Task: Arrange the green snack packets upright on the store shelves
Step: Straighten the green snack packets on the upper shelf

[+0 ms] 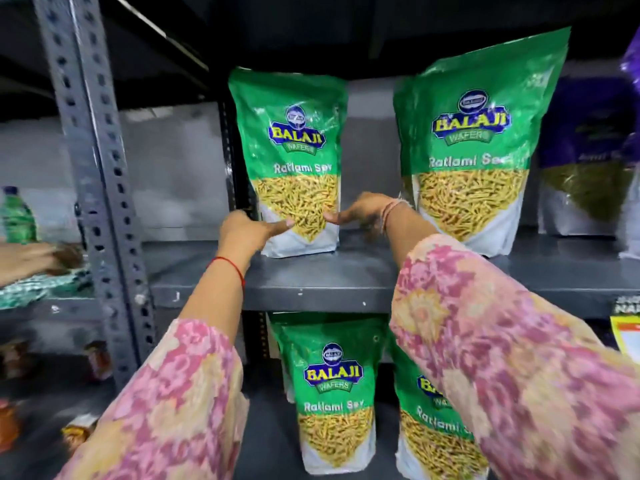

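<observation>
A green snack packet (294, 133) stands upright at the left end of the grey upper shelf (311, 285). My left hand (249, 230) is at its lower left side and my right hand (360, 213) at its lower right side; both thumbs press on its front. A larger-looking stack of green packets (474, 133) stands upright to the right, apart from it. On the shelf below, two more green packets stand upright: one in the middle (332, 393) and one (426, 427) partly hidden by my right sleeve.
A perforated grey upright post (97, 168) borders the shelf on the left. Purple packets (585, 150) stand at the far right. A green bottle (15, 216) and another person's hand (34, 258) are in the left bay. A yellow tag (627, 337) hangs at the shelf edge.
</observation>
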Demonstrator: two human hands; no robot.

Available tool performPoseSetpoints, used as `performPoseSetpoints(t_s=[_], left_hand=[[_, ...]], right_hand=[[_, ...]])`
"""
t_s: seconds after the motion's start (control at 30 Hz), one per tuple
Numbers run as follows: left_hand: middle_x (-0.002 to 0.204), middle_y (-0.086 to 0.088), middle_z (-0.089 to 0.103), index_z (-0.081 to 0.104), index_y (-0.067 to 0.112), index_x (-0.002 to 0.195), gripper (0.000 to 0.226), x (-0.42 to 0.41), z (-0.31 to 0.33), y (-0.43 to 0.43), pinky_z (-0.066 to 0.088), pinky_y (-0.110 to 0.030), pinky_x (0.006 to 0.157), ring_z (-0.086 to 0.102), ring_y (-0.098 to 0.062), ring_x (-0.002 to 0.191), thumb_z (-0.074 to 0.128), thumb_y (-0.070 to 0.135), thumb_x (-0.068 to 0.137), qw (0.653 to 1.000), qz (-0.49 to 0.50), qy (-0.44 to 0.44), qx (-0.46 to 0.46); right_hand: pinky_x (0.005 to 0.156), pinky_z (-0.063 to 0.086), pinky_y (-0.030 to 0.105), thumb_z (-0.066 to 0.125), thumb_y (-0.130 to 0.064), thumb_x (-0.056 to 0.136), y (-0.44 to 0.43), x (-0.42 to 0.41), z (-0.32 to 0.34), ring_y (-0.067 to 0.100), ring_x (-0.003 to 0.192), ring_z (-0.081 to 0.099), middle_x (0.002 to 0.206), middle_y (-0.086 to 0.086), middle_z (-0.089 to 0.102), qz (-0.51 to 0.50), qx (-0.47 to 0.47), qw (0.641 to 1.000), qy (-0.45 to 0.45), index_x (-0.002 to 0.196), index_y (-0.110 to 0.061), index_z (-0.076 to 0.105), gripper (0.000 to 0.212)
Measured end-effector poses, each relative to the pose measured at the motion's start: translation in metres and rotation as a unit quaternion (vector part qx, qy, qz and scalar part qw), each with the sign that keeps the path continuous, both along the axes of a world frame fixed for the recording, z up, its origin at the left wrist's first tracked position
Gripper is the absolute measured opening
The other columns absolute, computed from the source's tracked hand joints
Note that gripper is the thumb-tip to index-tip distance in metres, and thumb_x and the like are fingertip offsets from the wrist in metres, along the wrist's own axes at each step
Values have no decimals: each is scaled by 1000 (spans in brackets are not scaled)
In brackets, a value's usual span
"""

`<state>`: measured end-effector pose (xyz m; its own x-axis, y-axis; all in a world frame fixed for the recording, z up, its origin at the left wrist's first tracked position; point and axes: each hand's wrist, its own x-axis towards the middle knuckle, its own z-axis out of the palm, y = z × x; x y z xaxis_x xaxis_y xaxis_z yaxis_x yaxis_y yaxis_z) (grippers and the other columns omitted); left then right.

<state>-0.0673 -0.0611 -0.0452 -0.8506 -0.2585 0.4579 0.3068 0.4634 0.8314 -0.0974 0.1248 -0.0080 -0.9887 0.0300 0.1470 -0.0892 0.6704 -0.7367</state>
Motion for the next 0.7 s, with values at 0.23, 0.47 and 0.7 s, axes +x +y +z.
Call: performPoseSetpoints(t_s=[0.23, 0.47, 0.7], left_hand=[[88, -46, 51, 48, -22, 88, 76, -25, 5, -7, 42, -42, 48, 58, -38, 62, 81, 37, 54, 993, -71, -77, -45], [86, -21, 67, 62, 1, 71, 29, -39, 4, -22, 49, -35, 65, 58, -23, 75, 79, 22, 61, 996, -80, -20, -13], [53, 7, 69, 58, 11, 70, 11, -14, 15, -59, 51, -15, 48, 64, -6, 54, 65, 4, 75, 975, -212, -4, 62]], right_hand=[[88, 49, 30, 66, -11, 77, -8, -30, -9, 26, 126, 45, 105, 10, 61, 55, -172, 981, -73, 76, -7, 52, 15], [92, 50, 39, 72, -17, 72, -16, -14, -3, 26, 96, 60, 118, 16, 60, 72, -106, 992, 0, 85, -10, 57, 21], [76, 58, 51, 89, -38, 35, -41, 33, -14, 27, 95, 67, 103, 11, 70, 76, -190, 964, 169, 100, -3, 57, 81]])
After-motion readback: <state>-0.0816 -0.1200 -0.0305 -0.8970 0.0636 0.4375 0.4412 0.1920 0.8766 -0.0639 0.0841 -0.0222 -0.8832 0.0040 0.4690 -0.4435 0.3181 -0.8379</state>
